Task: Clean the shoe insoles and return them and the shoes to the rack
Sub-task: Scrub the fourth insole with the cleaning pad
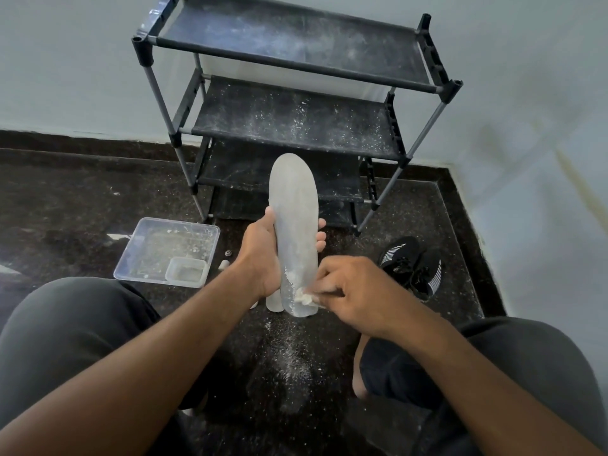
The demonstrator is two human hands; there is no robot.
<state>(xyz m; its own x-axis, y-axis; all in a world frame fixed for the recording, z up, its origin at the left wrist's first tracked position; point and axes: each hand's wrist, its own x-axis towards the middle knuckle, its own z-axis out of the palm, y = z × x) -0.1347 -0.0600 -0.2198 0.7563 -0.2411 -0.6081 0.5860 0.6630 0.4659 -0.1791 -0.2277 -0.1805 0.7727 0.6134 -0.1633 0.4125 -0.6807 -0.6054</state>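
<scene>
The left hand (260, 258) grips the grey insole (294, 232) upright over the floor (82, 199), the right hand (355, 291) pinches a white wad (304, 297) at its heel, and hard rubbing could bend the insole or scatter more powder.

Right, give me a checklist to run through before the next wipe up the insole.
1. Insole held firmly by left hand: ok.
2. Right hand pinching the white wad against the heel end: ok.
3. Heel end free of powder: not ok, white residue shows.
4. Second insole ready: cannot tell, mostly hidden.
5. Shoes within reach on the floor: ok.
6. Rack shelves clean: not ok, dusted white.
</scene>
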